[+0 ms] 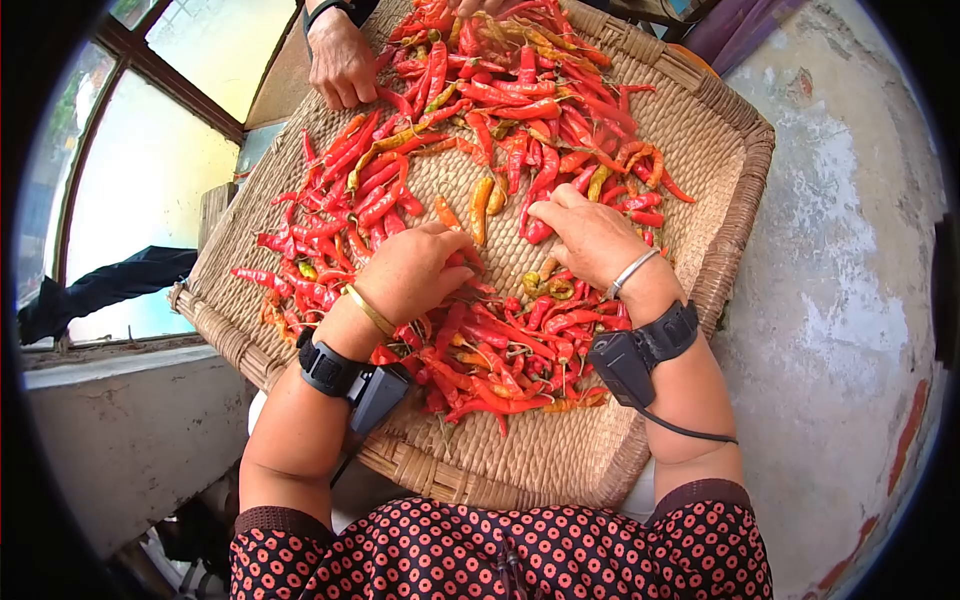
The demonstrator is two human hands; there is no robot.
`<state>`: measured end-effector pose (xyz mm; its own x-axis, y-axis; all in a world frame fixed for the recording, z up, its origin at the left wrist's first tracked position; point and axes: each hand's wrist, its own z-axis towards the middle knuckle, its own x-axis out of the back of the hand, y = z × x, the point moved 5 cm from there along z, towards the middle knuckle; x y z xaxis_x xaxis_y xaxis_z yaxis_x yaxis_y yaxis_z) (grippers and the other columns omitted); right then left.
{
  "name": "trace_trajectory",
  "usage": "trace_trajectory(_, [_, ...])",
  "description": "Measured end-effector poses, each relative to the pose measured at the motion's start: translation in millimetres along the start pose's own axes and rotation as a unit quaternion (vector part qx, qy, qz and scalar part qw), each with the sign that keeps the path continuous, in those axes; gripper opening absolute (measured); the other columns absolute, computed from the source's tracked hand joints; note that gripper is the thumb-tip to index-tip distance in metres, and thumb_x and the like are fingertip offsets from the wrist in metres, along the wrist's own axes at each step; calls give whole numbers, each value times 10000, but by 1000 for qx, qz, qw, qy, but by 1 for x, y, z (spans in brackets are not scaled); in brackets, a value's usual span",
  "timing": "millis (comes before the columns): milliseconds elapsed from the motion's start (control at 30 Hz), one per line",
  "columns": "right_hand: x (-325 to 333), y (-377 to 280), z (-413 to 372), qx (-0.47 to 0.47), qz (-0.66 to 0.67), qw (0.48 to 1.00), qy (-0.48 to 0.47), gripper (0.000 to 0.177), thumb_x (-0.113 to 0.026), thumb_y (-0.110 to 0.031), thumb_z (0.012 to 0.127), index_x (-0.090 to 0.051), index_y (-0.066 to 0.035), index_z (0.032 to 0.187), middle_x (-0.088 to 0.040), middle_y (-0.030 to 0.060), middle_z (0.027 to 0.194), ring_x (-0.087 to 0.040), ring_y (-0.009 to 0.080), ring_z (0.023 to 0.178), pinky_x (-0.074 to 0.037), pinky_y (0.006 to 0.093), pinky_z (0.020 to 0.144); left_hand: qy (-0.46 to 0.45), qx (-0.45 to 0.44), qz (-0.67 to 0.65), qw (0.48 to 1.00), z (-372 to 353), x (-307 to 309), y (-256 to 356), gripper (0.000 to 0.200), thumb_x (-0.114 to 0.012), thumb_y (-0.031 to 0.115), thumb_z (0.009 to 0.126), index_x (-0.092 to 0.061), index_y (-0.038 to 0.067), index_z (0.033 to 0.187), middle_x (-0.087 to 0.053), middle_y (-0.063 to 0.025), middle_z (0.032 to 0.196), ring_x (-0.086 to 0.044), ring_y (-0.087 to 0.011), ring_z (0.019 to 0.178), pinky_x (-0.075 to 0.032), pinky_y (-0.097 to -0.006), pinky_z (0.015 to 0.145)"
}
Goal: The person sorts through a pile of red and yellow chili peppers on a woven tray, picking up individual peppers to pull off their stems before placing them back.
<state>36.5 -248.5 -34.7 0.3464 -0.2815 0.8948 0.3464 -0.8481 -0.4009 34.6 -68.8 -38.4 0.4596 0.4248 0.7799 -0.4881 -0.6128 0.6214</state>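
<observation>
Red chili peppers (490, 345) lie heaped over a shallow woven basket (720, 215), with a few yellow-orange ones (481, 210) among them. My left hand (415, 268), wearing a gold bangle, reaches into the left-centre of the heap. Its fingers and thumb are bent together, with red chili showing between them. Across a thinly covered patch, my right hand (592, 238) with a silver bangle curls its fingers at a red chili pepper (538, 231). Shrivelled greenish-yellow chilies (548, 286) lie just below that hand. The fingertips of both hands are partly hidden.
Another person's hand (342, 62) touches chilies at the basket's far left, and part of a second hand (475, 6) shows at the top edge. A window (140, 160) with a dark cloth (105, 285) stands left. A worn plaster wall (830, 260) lies right.
</observation>
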Motion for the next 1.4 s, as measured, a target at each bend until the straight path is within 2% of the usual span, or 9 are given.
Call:
trace_trajectory(333, [-6, 4, 7, -15, -166, 986, 1, 113, -592, -105, 710, -594, -83, 820, -597, 130, 716, -585, 323, 713, -476, 405, 653, 77, -81, -31, 993, -2, -8, 10, 347, -653, 135, 730, -568, 27, 1049, -575, -139, 805, -586, -272, 693, -471, -347, 633])
trace_trajectory(500, [12, -33, 3, 109, 128, 982, 86, 94, -601, -134, 715, -569, -47, 734, -593, 146, 706, -594, 326, 731, -471, 411, 644, 77, -3, -136, 988, -4, 0, 26, 404, -691, 212, 755, -566, 17, 1086, -553, -97, 741, -526, -141, 564, -441, -274, 530])
trace_trajectory(600, [7, -42, 1, 112, 132, 982, 80, 111, -611, -144, 717, -576, -44, 748, -597, 150, 712, -595, 326, 733, -466, 409, 655, 38, 53, -202, 977, -5, -1, 25, 274, -650, 197, 778, -606, -4, 959, -615, -155, 720, -612, -239, 623, -474, -330, 570])
trace_trajectory(767, [23, -33, -2, 30, 243, 965, 93, 179, -624, -169, 741, -603, -37, 861, -608, 134, 696, -611, 284, 671, -473, 368, 621, 58, 130, -285, 948, -8, 7, 2, 156, -626, 148, 807, -633, 1, 860, -595, -30, 633, -538, -75, 572, -439, -254, 517])
trace_trajectory(800, [25, -27, -2, 26, 260, 959, 110, 197, -591, -43, 760, -609, -19, 955, -588, 41, 640, -546, 84, 569, -443, 237, 547, 85, 126, -306, 940, -8, 15, -7, 145, -617, 145, 824, -631, 9, 873, -580, 16, 648, -493, -39, 564, -416, -219, 507])
trace_trajectory(1000, [30, -14, -2, 6, 219, 965, 144, 202, -604, -79, 767, -604, -15, 958, -588, 51, 669, -549, 99, 592, -449, 244, 563, 338, 143, -469, 803, -15, 67, -36, 352, -527, 195, 892, -497, 19, 1195, -611, -58, 957, -527, -49, 633, -428, -178, 561])
trace_trajectory(1100, [27, -16, -2, 34, 171, 977, 126, 204, -613, -103, 757, -601, -20, 943, -582, 79, 687, -572, 158, 608, -459, 281, 581, 384, 198, -447, 784, -19, 57, -52, 426, -545, 188, 883, -435, 21, 1259, -587, -66, 1038, -533, -60, 664, -441, -192, 585])
trace_trajectory(1233, [22, -4, -2, 27, 56, 990, 124, 216, -631, -147, 735, -593, -35, 916, -574, 127, 740, -586, 279, 666, -463, 349, 629, 171, 129, -128, 968, -12, 38, -37, 366, -649, 164, 779, -548, 20, 1100, -587, -78, 999, -613, -189, 780, -496, -289, 663])
trace_trajectory(1400, [40, 20, -15, -90, -40, 987, 124, 278, -635, -198, 725, -593, -67, 967, -571, 170, 888, -562, 346, 870, -451, 422, 788, 260, 104, 215, 936, -19, 47, -16, 445, -651, 203, 713, -505, 87, 1117, -544, -108, 1058, -595, -306, 832, -500, -381, 650])
